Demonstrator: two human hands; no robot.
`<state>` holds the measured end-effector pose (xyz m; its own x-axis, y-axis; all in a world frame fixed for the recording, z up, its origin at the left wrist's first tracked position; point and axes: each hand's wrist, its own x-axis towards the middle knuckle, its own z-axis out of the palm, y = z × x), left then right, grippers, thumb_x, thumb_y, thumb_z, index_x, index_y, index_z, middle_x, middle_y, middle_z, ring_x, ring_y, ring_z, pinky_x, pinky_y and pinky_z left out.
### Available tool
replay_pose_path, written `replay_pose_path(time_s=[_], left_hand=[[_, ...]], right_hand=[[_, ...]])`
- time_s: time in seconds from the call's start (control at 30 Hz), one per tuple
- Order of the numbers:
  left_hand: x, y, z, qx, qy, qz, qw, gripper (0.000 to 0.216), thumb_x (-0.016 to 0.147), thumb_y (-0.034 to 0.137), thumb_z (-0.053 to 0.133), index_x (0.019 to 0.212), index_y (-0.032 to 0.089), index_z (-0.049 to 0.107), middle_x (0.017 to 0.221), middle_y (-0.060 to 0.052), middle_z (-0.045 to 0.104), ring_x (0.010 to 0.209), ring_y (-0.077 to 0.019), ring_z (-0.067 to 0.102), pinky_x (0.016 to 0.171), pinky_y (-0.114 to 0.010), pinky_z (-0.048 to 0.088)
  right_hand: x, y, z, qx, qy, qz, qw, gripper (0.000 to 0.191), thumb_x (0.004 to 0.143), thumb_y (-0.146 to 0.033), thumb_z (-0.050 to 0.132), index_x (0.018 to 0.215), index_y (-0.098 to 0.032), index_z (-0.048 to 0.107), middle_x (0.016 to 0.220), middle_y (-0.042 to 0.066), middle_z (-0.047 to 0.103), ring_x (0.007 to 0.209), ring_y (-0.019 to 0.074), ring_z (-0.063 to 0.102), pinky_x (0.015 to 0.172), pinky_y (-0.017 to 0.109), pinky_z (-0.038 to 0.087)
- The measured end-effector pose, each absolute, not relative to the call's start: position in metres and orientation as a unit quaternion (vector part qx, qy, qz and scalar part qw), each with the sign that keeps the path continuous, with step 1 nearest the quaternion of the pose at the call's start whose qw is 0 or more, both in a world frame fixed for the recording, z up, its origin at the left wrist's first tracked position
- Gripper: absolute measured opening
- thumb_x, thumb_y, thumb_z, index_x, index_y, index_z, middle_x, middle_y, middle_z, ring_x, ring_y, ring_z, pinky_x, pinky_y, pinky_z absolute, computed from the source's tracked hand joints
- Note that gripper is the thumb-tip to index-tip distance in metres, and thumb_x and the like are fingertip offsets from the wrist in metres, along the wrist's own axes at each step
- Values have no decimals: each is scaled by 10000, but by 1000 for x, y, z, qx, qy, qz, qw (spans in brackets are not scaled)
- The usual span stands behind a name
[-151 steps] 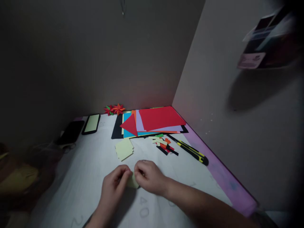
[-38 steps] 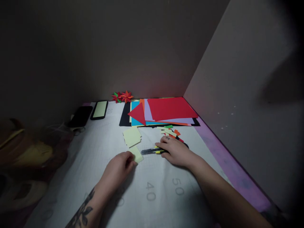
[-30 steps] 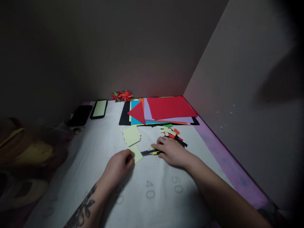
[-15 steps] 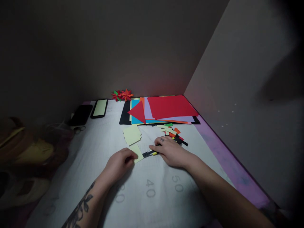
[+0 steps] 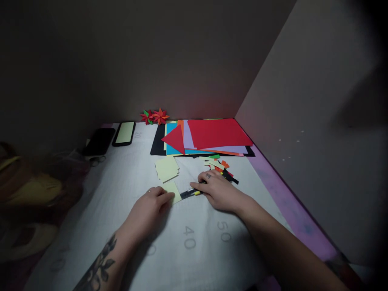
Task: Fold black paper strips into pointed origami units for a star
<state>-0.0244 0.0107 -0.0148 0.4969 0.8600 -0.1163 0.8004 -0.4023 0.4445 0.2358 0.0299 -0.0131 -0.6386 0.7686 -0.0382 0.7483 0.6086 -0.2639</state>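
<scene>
My left hand [image 5: 150, 206] presses a small pale yellow paper piece [image 5: 175, 189] to the table with its fingertips, thumb tucked close. To the right, a slim black-and-yellow tool, by its look a craft knife [image 5: 188, 193], lies slantwise with its left end against that paper's right edge. Over the tool rests my right hand [image 5: 218, 190], fingers bent down on it and hiding its middle. Just beyond my left hand lies a stack of pale yellow paper squares [image 5: 166, 168]. Coloured paper scraps [image 5: 216, 163] are heaped behind my right hand.
Large coloured sheets [image 5: 220, 133] lie at the back, a red paper triangle [image 5: 176, 139] on top. Two folded paper stars [image 5: 160, 116] sit by the wall. At left are a phone [image 5: 125, 133], a black flat object [image 5: 100, 141] and glasses [image 5: 97, 160]. A wall [image 5: 303, 141] rises at right.
My left index finger has straightened and now lies on the paper piece, where the fingers were more curled at its edge. My right hand stays on the tool. The view has shifted slightly.
</scene>
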Motion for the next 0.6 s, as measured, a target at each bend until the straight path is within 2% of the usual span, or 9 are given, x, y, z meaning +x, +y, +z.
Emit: replay_pose_path(time_s=[0.17, 0.4, 0.53, 0.6], left_hand=[[-12, 6, -13, 786, 551, 65, 274, 232, 830, 228, 500, 1015, 218, 638, 941, -65, 659, 835, -203, 599, 706, -287, 422], [-3, 6, -16, 706, 621, 135, 311, 182, 820, 195, 470, 953, 185, 594, 801, -40, 680, 693, -175, 600, 622, -268, 397], [-6, 9, -18, 753, 597, 117, 251, 187, 838, 187, 462, 881, 192, 644, 867, -60, 652, 770, -184, 585, 660, -272, 404], [-12, 11, -20, 795, 546, 105, 243, 248, 862, 187, 447, 926, 222, 685, 949, -61, 638, 833, -184, 577, 697, -271, 408]], right_hand=[[235, 30, -13, -422, -898, 117, 46, 474, 848, -90, 467, 1272, -278, 565, 1040, 91, 547, 984, 234, 474, 965, 429, 286], [233, 40, -21, -439, -894, 77, 47, 500, 850, -57, 448, 1288, -276, 548, 1117, 104, 547, 1072, 233, 483, 1065, 494, 163], [232, 44, -24, -435, -897, 69, 40, 517, 853, -37, 434, 1291, -289, 542, 1145, 104, 543, 1107, 237, 468, 1066, 518, 142], [232, 45, -25, -433, -898, 68, 39, 514, 858, -32, 428, 1290, -288, 542, 1141, 104, 543, 1110, 233, 467, 1066, 520, 144]])
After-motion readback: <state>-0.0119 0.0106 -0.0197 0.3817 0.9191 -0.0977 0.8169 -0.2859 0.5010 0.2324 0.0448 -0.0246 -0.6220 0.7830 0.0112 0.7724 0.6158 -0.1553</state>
